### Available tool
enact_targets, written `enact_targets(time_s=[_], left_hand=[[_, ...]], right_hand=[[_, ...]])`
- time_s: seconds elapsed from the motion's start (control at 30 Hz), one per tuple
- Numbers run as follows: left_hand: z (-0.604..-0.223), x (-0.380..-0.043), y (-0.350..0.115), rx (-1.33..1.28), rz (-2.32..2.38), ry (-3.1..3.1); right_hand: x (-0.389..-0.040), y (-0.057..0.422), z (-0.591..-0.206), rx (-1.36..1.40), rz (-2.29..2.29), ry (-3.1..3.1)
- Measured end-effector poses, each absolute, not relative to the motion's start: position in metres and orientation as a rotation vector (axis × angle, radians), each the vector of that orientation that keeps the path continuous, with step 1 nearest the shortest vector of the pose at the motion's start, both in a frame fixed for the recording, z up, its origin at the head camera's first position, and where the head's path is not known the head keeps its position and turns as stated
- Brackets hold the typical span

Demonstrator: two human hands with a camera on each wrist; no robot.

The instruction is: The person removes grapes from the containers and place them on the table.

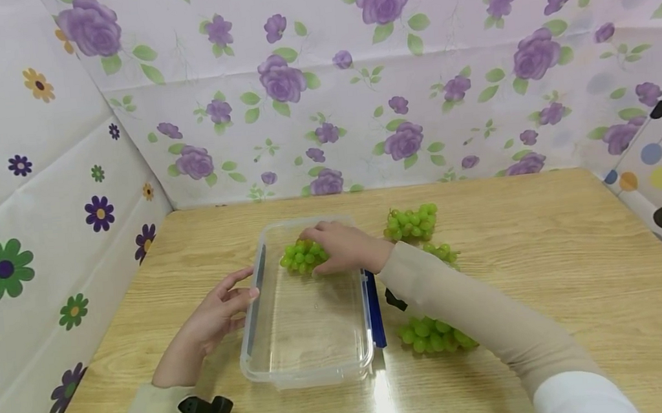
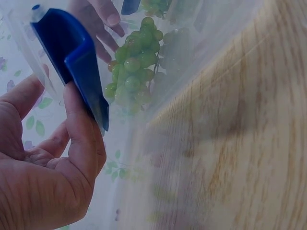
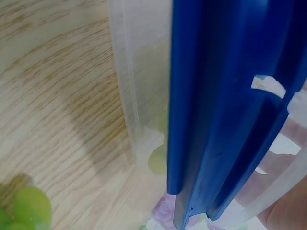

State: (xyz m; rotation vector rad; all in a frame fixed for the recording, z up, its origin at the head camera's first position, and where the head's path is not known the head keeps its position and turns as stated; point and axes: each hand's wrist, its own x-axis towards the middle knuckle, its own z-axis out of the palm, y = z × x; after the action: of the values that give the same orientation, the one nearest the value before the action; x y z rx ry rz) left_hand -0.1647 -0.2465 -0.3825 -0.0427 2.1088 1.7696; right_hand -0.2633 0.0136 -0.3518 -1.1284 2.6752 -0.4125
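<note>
A clear plastic container (image 1: 311, 325) with blue latch flaps lies on the table. Inside, near its far end, sits a bunch of green grapes (image 1: 302, 256). My right hand (image 1: 341, 248) reaches over the right rim and holds that bunch, fingers on its far side and thumb on its near side. My left hand (image 1: 214, 316) grips the container's left side, its fingers (image 2: 79, 129) bent behind the blue latch flap (image 2: 72, 52). Through the clear wall, the grapes (image 2: 134, 57) show close to the container's floor. In the right wrist view, a blue flap (image 3: 216, 105) hides most of the right hand.
More grape bunches lie right of the container: one at the back (image 1: 411, 223), one partly behind the right sleeve (image 1: 442, 254) and one nearer the front (image 1: 434, 336). The wooden table (image 1: 544, 248) meets flower-patterned cloth walls (image 1: 358, 100) at the back and sides.
</note>
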Motion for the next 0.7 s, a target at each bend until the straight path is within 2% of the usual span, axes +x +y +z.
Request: enact_targets(time_s=[0.7], left_hand=[[-0.382,-0.165,-0.247,-0.049,1.779,2.104]], right_hand=[[-0.278,-0.006,-0.355,-1.012,-0.408,2.566]])
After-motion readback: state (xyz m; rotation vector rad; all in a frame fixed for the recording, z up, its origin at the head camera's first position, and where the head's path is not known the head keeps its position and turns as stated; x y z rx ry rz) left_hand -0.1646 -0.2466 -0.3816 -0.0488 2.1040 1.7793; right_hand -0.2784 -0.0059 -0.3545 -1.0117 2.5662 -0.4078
